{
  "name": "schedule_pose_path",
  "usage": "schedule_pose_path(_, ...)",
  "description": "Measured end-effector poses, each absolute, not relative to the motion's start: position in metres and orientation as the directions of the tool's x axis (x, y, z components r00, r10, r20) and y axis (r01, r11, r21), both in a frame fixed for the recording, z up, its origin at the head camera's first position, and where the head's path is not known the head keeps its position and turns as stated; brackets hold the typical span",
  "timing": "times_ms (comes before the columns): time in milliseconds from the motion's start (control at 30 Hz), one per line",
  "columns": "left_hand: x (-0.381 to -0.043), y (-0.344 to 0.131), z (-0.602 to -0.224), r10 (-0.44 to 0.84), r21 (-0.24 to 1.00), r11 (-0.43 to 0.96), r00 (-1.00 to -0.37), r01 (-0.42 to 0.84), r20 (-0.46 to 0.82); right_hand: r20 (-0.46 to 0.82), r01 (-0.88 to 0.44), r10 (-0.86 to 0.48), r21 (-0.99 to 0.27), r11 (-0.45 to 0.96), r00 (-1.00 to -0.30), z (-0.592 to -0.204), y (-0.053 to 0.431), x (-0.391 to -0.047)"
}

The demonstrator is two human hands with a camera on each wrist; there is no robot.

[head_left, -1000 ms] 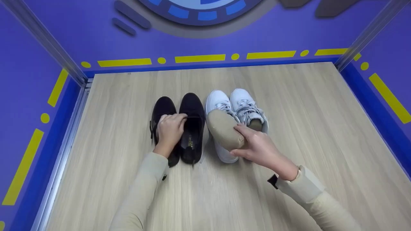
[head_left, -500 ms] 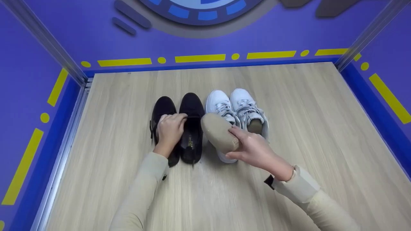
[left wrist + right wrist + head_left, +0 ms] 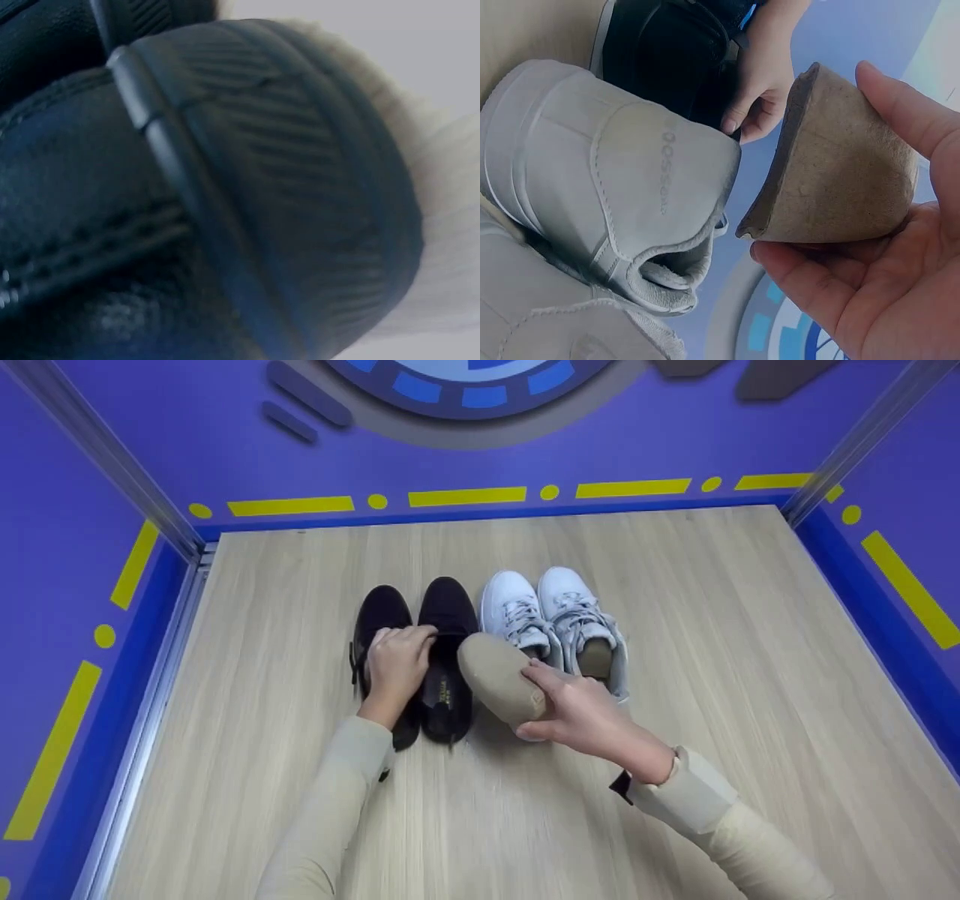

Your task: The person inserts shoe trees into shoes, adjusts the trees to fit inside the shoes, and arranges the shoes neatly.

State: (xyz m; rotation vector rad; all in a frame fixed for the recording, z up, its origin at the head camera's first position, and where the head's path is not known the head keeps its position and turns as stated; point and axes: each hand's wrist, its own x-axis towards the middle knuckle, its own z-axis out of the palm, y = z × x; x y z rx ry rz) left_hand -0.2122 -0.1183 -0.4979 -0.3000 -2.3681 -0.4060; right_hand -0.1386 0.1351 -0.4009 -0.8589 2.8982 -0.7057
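My right hand (image 3: 592, 712) grips a tan moulded shoe insert (image 3: 499, 671) by one end, thumb on one side and fingers on the other. Its rounded toe end hangs above the gap between the right black shoe (image 3: 448, 604) and the left white sneaker (image 3: 510, 592). In the right wrist view the insert (image 3: 847, 165) looks thin-walled, with a rough cut edge. My left hand (image 3: 399, 660) pinches the opening edge of the right black shoe and covers part of the left black shoe (image 3: 382, 604). A black heel (image 3: 285, 187) fills most of the left wrist view.
The right white sneaker (image 3: 566, 592) holds a brown insert (image 3: 596, 656) in its opening. Both pairs stand side by side on a wood-grain table (image 3: 712, 622). Blue panels (image 3: 465, 465) with yellow marks enclose the back and sides.
My right hand has carried the insert left and slightly nearer to me, from over the left white sneaker toward the right black shoe. The left hand and all the shoes have stayed put.
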Motion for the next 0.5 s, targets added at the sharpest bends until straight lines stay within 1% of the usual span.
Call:
schedule_pose_path(267, -0.2121, -0.1183, -0.4978, 0.101, 0.211, 0.921, -0.725, 0.327, 0.682, 0.09, -0.538, -0.556, -0.417, 0.733, -0.826, -0.4054, 0.1311, -0.1393)
schedule_pose_path(500, -0.212, -0.1185, -0.4982, 0.097, 0.217, 0.921, -0.73, 0.323, 0.676, 0.075, -0.545, -0.58, -0.458, 0.703, -0.811, -0.4097, 0.1283, -0.1414)
